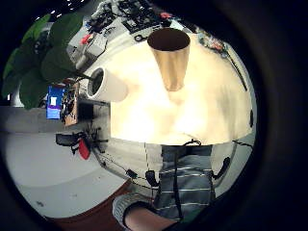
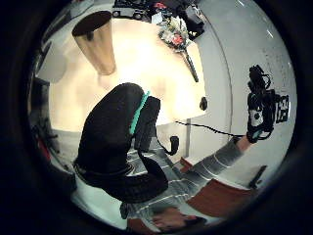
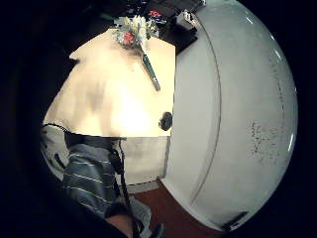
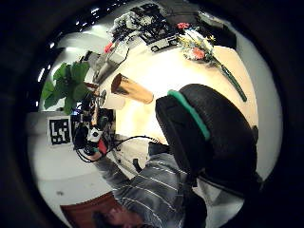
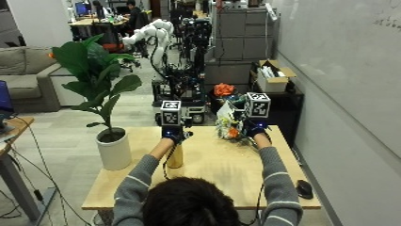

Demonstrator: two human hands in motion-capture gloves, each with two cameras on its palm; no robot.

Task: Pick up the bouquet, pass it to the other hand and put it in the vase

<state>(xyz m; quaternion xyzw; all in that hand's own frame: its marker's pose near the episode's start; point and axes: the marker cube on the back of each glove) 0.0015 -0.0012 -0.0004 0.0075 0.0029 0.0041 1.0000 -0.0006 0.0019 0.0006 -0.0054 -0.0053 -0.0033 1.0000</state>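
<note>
A bouquet (image 5: 228,126) of white, yellow and orange flowers lies on the far right part of the wooden table (image 5: 219,174), its dark stem (image 3: 151,69) pointing toward the table's right edge. A tall golden vase (image 5: 175,157) stands upright left of centre, with nothing in it. My left hand (image 5: 172,133) is raised above the vase and holds nothing. My right hand (image 5: 255,128) is raised just right of the bouquet, also holding nothing. The left thumb (image 2: 117,142) and right thumb (image 4: 209,133) show relaxed in the palm views.
A white pot (image 5: 115,149) with a large-leaved plant stands at the table's left edge. A black mouse (image 5: 304,188) lies near the front right corner. A white wall runs along the right. Equipment and a cardboard box (image 5: 274,77) stand behind the table.
</note>
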